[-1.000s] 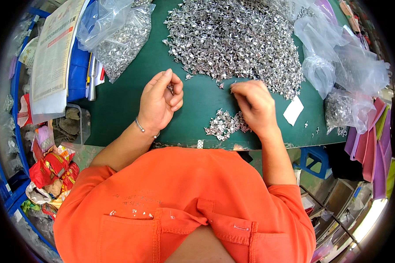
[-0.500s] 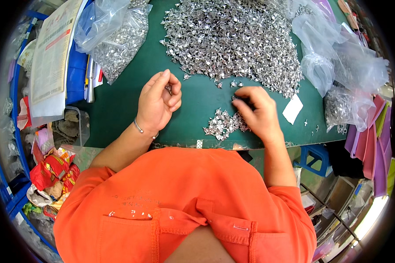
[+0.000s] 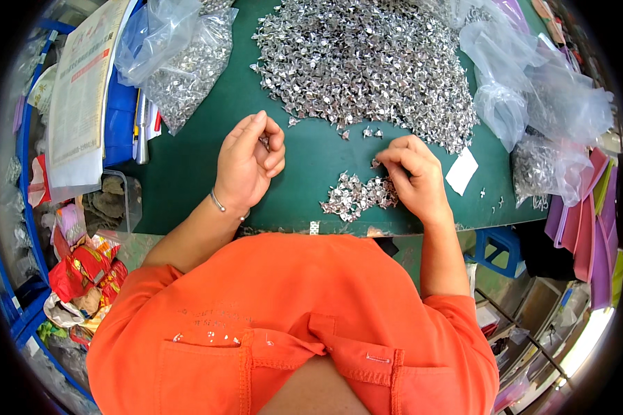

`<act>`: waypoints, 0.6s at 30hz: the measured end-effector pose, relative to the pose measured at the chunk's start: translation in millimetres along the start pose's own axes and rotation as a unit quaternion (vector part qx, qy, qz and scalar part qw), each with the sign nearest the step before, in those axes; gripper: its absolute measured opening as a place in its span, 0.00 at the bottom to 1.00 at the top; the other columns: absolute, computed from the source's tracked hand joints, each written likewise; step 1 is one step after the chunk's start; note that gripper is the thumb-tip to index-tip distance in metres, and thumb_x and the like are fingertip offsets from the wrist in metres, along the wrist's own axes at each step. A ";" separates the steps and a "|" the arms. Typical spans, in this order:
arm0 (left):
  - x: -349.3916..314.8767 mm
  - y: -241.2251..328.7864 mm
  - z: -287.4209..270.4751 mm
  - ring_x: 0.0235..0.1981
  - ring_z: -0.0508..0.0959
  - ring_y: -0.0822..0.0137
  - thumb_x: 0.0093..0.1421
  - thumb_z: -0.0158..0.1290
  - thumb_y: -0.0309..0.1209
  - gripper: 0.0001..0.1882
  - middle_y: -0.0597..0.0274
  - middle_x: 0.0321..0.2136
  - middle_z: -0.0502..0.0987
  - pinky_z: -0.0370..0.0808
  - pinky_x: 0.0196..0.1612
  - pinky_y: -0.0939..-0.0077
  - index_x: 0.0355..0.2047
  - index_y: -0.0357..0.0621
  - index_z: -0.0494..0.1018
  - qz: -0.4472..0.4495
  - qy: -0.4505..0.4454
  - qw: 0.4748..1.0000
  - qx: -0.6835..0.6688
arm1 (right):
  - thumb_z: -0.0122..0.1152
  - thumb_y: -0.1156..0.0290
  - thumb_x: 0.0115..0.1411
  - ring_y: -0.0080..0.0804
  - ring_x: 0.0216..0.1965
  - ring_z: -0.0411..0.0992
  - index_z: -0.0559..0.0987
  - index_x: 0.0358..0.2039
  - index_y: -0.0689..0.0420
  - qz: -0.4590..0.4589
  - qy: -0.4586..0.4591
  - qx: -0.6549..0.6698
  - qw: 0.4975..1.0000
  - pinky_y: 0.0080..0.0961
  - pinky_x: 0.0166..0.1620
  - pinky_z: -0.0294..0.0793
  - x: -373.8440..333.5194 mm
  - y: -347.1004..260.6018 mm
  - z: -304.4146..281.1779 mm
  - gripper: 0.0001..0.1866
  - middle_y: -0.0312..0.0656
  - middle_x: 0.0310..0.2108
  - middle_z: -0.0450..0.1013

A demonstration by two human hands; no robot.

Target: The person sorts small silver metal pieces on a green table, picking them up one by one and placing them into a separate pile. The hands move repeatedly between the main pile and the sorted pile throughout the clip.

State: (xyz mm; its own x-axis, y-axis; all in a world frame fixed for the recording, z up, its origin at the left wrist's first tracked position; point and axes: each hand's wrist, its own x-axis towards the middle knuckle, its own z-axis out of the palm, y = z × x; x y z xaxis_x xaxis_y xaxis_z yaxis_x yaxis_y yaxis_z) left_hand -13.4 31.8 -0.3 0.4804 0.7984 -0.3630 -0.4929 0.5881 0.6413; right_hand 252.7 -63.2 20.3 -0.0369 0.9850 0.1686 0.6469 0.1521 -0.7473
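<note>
My left hand (image 3: pixel 248 160) is raised over the green table with its fingers curled. Inside the curl shows a bit of a small silver metal piece (image 3: pixel 264 141), mostly hidden by the fingers. My right hand (image 3: pixel 418 177) pinches another small silver metal piece (image 3: pixel 376 163) between thumb and fingertips. Beside that hand, toward the table's near edge, lies a small heap of metal pieces (image 3: pixel 353 196). A far larger pile of similar shiny pieces (image 3: pixel 367 69) spreads over the back of the table. A few loose pieces (image 3: pixel 367 132) lie between pile and heap.
Clear plastic bags of metal parts stand at the back left (image 3: pixel 187 79) and right (image 3: pixel 536 162). A white paper scrap (image 3: pixel 462 171) lies right of my right hand. Blue bins (image 3: pixel 121 121) with newspaper line the left; a blue stool (image 3: pixel 495 250) is below the table's right edge.
My right hand has shifted slightly right, off the edge of the small heap, and the piece at its fingertips now shows. My left hand has hardly moved.
</note>
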 end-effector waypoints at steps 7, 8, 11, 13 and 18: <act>-0.5 0.6 0.0 0.17 0.63 0.77 0.74 0.40 0.39 0.15 0.65 0.24 0.69 0.61 0.19 0.83 0.33 0.44 0.70 0.001 0.008 1.000 -0.003 | 0.66 0.84 0.49 0.41 0.35 0.74 0.81 0.31 0.59 -0.070 -0.001 -0.053 0.996 0.32 0.38 0.75 6.9 -4.4 4.5 0.08 0.40 0.33 0.76; -0.2 0.5 -0.1 0.17 0.63 0.77 0.74 0.40 0.39 0.15 0.65 0.24 0.69 0.61 0.19 0.83 0.33 0.44 0.70 -0.001 0.007 1.000 -0.005 | 0.66 0.84 0.48 0.41 0.35 0.74 0.81 0.30 0.59 -0.083 0.026 -0.066 0.994 0.32 0.38 0.75 7.5 -1.6 6.2 0.09 0.39 0.33 0.76; -0.2 0.4 -0.1 0.17 0.63 0.77 0.74 0.40 0.39 0.15 0.65 0.24 0.69 0.61 0.19 0.83 0.33 0.44 0.70 -0.002 0.008 1.000 -0.008 | 0.65 0.85 0.49 0.41 0.34 0.74 0.80 0.30 0.59 -0.116 0.018 -0.067 0.991 0.32 0.38 0.75 7.3 -0.2 4.0 0.09 0.41 0.32 0.76; -0.6 0.4 0.1 0.17 0.62 0.77 0.74 0.40 0.39 0.15 0.65 0.24 0.69 0.61 0.19 0.83 0.33 0.44 0.70 -0.003 0.012 1.000 -0.008 | 0.64 0.86 0.50 0.40 0.34 0.74 0.80 0.31 0.60 -0.105 0.041 -0.052 0.992 0.31 0.38 0.75 5.7 2.2 -0.1 0.08 0.42 0.31 0.76; 0.3 -0.4 -1.1 0.16 0.62 0.77 0.74 0.41 0.39 0.16 0.65 0.24 0.68 0.61 0.19 0.83 0.33 0.44 0.70 0.001 -0.004 1.000 -0.005 | 0.60 0.86 0.56 0.29 0.33 0.73 0.78 0.32 0.62 0.033 0.210 0.046 0.976 0.23 0.37 0.73 -5.5 25.8 -5.7 0.06 0.41 0.33 0.76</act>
State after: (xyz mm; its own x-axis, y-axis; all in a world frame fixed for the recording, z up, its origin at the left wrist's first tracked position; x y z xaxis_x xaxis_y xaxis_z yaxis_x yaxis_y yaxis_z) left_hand -13.8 31.9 -1.4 0.4858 0.7980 -0.3567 -0.5003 0.5885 0.6351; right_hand 273.9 -65.1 3.8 0.3317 0.8752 0.3522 0.5647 0.1149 -0.8173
